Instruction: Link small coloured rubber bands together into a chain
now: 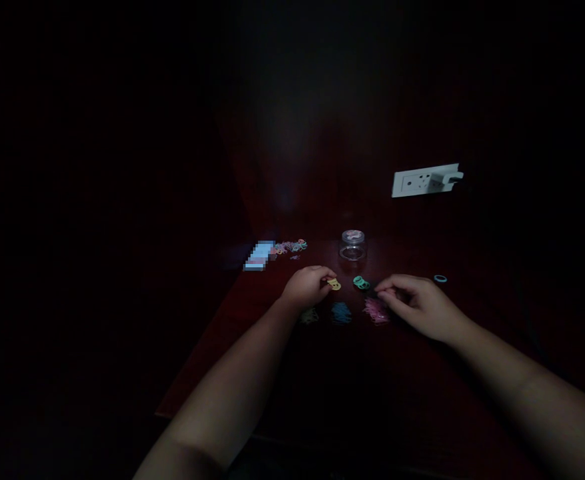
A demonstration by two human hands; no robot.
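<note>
My left hand [306, 287] curls its fingers and thumb around the edge of a small stack of yellow hair ties [334, 285]. My right hand [420, 303] hovers just above and to the right of a pile of pink hair ties [375, 311]. Its thumb and fingertips are pinched together; whatever is between them is too small to make out. Between the hands lies a clump of green hair ties [361, 283]. Nearer to me are blue hair ties [341, 313] and a dim, pale greenish pile of hair ties [309, 316], partly beneath my left wrist.
A clear lidded jar [353, 246] stands behind the piles. Mixed hair ties [292, 247] lie at the back left beside a bright, blurred-out rectangle [259, 255]. A single light-blue ring [440, 279] rests at right. A wall socket [425, 181] holds a plug. The surroundings are very dark.
</note>
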